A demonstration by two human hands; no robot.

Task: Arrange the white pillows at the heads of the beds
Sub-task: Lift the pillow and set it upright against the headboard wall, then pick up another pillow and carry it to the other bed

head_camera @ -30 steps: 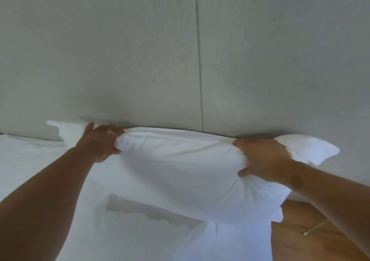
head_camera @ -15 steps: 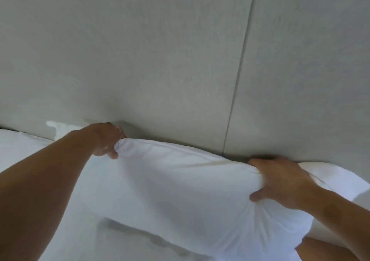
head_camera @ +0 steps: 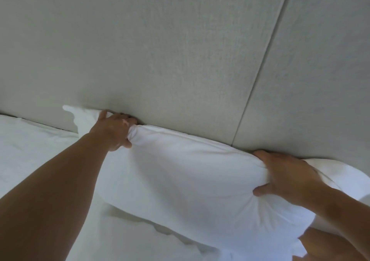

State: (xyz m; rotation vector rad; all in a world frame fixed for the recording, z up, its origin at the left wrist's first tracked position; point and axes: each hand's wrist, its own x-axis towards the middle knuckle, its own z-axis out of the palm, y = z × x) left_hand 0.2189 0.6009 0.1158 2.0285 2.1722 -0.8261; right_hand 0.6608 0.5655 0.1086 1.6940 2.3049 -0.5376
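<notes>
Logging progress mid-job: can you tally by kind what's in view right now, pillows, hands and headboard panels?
Plump white fabric pillows: 1, top edge against the headboard
Bare hands gripping it: 2, left hand and right hand
Grey upholstered headboard panels: 2, left panel and right panel
Total: 5

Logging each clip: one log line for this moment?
left hand: grips pillow | right hand: grips pillow | pillow: against headboard
</notes>
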